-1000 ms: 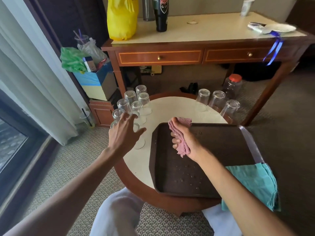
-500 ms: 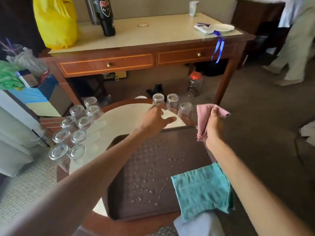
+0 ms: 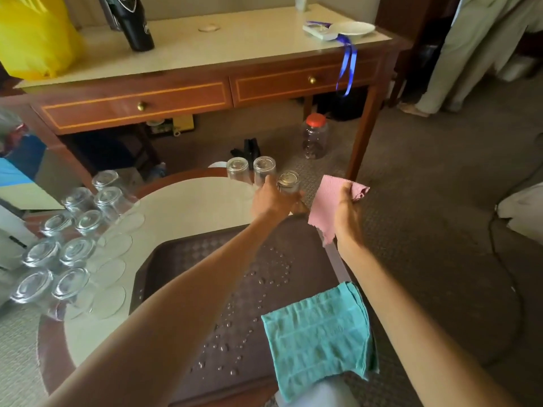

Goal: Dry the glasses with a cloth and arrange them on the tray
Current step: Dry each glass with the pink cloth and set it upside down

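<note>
My left hand [image 3: 274, 198] reaches across the dark brown tray [image 3: 188, 259] and grips an upturned glass [image 3: 288, 183], the rightmost of three at the round table's far edge. The other two glasses [image 3: 237, 169] [image 3: 264, 168] stand just to its left. My right hand [image 3: 348, 210] holds a pink cloth [image 3: 326, 204] right beside that glass, past the table's edge. Water drops lie on the tray. Several more upturned glasses [image 3: 70, 251] stand in rows on the table's left side.
A teal cloth [image 3: 318, 333] drapes over the tray's near right corner. The round table [image 3: 191, 201] has a wooden rim. Behind it stands a wooden desk [image 3: 205, 89] with a black bottle [image 3: 136, 22] and yellow bag [image 3: 32, 39]. A red-lidded jar [image 3: 315, 136] stands on the carpet.
My left hand moved from the glasses on the left across to the three far-right glasses and took hold of the rightmost. My right hand carried the pink cloth off the tray to the right.
</note>
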Demonstrator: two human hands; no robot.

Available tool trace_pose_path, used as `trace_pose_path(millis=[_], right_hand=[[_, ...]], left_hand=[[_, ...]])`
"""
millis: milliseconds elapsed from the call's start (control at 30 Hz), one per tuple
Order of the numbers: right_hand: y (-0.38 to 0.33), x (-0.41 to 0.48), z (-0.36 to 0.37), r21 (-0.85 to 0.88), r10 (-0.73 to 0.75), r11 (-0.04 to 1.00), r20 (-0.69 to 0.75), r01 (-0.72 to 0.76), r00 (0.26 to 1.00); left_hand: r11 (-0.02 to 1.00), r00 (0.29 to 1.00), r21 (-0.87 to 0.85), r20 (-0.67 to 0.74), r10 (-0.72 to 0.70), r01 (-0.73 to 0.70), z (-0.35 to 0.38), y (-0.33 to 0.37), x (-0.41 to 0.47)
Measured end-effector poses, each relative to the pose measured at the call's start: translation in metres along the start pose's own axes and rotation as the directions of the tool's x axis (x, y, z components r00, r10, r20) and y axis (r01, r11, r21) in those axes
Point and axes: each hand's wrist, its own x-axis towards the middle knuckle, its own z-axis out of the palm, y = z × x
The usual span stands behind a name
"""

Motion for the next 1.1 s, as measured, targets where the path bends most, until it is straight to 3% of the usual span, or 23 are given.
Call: trace_pose_path(millis=[167, 300, 433, 600, 800, 933, 1100], right_hand=[[-0.006, -0.003, -0.012, 0.058, 0.062, 0.996, 0.023, -0.063, 0.998], [-0.018, -0.015, -0.012, 0.011, 0.035, 0.999, 0.045, -0.035, 0.998], [-0.031, -0.043, -0.005, -0.080, -0.028, 0.996, 0.059, 0.033, 0.998], [-0.057, -0.106, 0.008, -0.095, -0.034, 0.994, 0.139, 0.048, 0.990], [-0.060, -0.186, 0.032, -0.183, -0.075, 0.975, 0.266, 0.127, 0.961], [-0.057, -0.236, 0.040, -0.227, 0.002, 0.970, 0.367, 0.087, 0.930], [-0.048, -0.252, 0.048, -0.193, -0.050, 0.971, 0.421, 0.143, 0.906]], left_hand=[[0.996, 0.997, -0.046, -0.035, 0.069, -0.070, -0.005, 0.000, -0.006], [0.973, 0.987, -0.179, -0.087, 0.135, -0.148, -0.028, 0.008, -0.021], [0.909, 0.990, -0.401, -0.125, 0.073, -0.117, -0.077, 0.013, -0.048], [0.878, 0.985, -0.475, -0.172, -0.029, -0.057, -0.157, -0.003, -0.088], [0.792, 0.998, -0.610, -0.047, -0.044, 0.007, -0.226, -0.028, -0.155], [0.761, 0.994, -0.640, 0.069, -0.080, 0.105, -0.253, -0.043, -0.189], [0.768, 0.982, -0.618, 0.171, -0.078, 0.169, -0.273, -0.052, -0.213]])
